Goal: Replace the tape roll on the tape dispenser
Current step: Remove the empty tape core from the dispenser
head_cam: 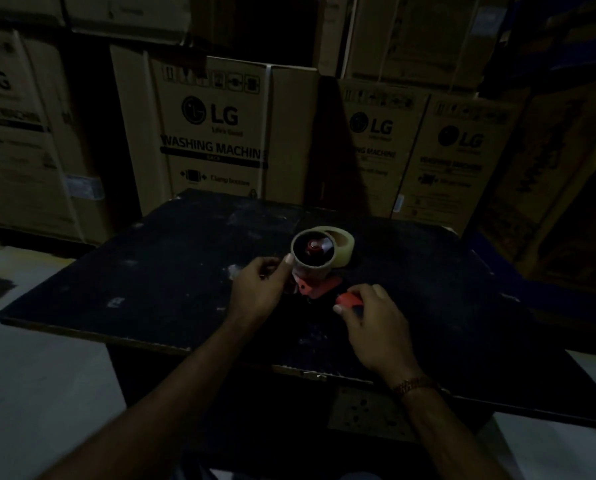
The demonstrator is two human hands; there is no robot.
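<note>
Dim scene. Tape dispenser lies on the dark counter, spindle axis pointing up toward the camera, red hub visible through the core. A near-empty core/roll sits on the spindle; a fuller tape roll rests just behind the dispenser, touching or overlapping it, can't tell which. Left hand is at the dispenser's left side, its grip pinching the rim of the mounted core with the thumb. Right hand is on the near-right of the dispenser, grip closed on the red handle. Left hand is nearer the core; likely next move is lifting it straight up off the spindle. Cartons stacked beyond the dispenser.
</note>
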